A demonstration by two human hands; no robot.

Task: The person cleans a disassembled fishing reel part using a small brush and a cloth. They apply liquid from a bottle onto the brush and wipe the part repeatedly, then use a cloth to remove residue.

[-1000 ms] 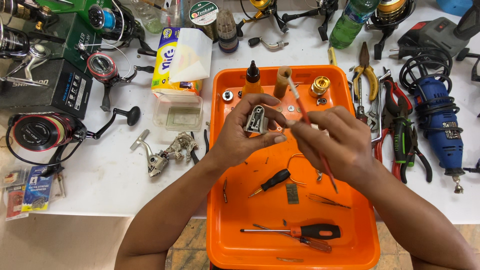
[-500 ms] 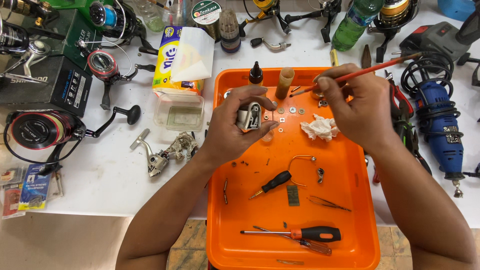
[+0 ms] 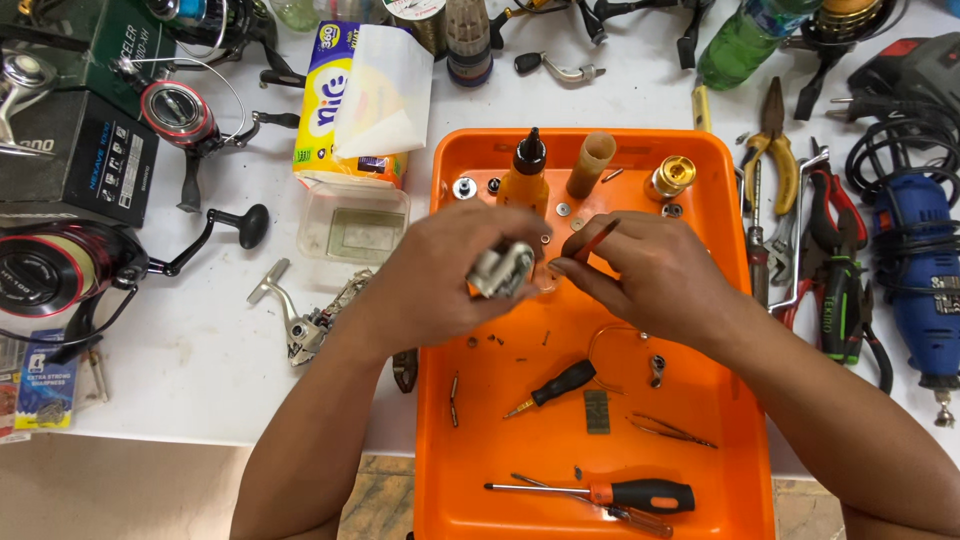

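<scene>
— What's in hand over the orange plastic tray (image 3: 745,470)?
— The left hand (image 3: 440,285) grips a small silver metal reel part (image 3: 502,270) above the tray's upper middle; the right hand (image 3: 650,275) pinches a thin red-handled tool (image 3: 594,241) beside it.
— The step?
— Probably working the tip into the part — steady aim is needed.

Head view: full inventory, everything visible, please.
orange tray: 1, orange, centre
dropper bottle: 1, orange with black cap, tray top
screwdrivers: 2, orange-black long one near the tray's front edge, small black one mid-tray
tweezers: 1, metal, tray right
spinning reels: several, black-red, left
tissue pack: 1, yellow, above tray
pliers: several, right
rotary tool: 1, blue, far right
green bottle: 1, top
left hand: holds metal reel part
right hand: holds red thin tool
</scene>
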